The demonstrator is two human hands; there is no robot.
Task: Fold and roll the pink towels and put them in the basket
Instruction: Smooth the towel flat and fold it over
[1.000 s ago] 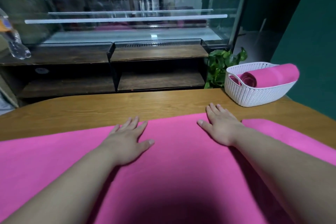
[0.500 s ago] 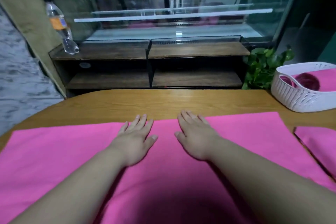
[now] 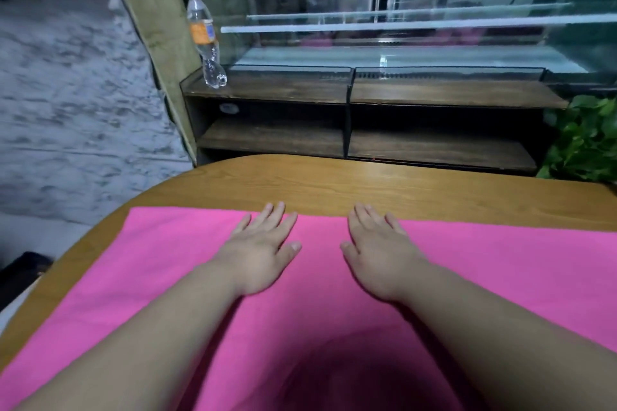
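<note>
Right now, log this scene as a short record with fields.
pink towel: spread flat on wooden table
left hand: open, palm down on towel at its far edge
right hand: open, palm down on towel, apart from left
basket: not in view
background: water bottle on shelf, plant at right

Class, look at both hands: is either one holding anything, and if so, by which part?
Nothing is held. The left hand and right hand lie flat, fingers straight, on the towel.

Both hands (image 3: 263, 250) (image 3: 380, 253) press flat on pink towel (image 3: 500, 270).
</note>
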